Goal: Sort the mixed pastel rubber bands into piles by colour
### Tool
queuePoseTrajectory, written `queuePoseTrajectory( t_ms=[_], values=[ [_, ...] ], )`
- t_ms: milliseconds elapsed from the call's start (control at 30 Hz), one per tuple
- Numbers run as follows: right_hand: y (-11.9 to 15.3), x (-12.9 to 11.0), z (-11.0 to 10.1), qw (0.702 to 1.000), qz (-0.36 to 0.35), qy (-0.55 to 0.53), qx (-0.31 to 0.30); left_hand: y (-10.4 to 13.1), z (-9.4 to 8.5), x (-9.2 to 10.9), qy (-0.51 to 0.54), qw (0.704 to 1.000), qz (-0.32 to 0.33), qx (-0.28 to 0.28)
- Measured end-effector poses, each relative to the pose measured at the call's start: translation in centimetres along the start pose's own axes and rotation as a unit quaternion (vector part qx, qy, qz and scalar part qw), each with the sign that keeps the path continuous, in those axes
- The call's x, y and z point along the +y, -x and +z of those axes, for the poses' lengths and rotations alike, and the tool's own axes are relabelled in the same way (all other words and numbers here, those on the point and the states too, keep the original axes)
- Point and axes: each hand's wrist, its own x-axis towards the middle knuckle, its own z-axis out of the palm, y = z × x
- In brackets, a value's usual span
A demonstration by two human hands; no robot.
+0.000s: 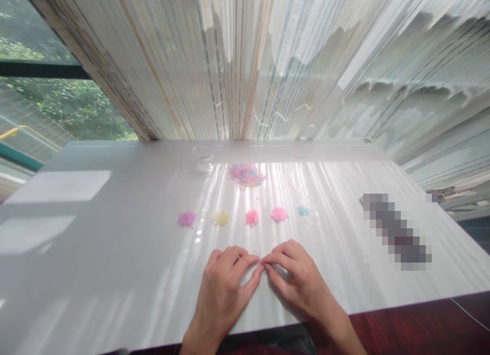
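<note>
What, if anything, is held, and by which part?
The left hand and right hand pinch a small pinkish piece at their fingertips; which part is gripped is too small to tell.

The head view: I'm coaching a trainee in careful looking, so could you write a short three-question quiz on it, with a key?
1. How many single-colour piles lie in a row on the white table?
2. True or false: the mixed-colour pile lies farther from the left hand and the right hand than that row does.
3. Which colour ends the row on the right-hand side of the picture?
A. Purple
B. Yellow
C. Blue-green

Key:
1. Five.
2. True.
3. C, the blue-green pile.
</note>
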Motion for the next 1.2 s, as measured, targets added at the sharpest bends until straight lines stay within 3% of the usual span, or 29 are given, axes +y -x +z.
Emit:
queuePoseTrajectory(
  t_ms=[333, 1200],
  values=[
    [0.14, -0.06, -0.38, 0.999, 0.023, -0.022, -0.011, -0.02, -0.53, 0.0, 0.03, 1.0, -0.001, -0.007],
    [0.57, -0.04, -0.66, 0.998, 0.001, -0.054, 0.008, 0.32, -0.54, -0.23, 0.077, 0.997, 0.015, 0.001]
  ],
)
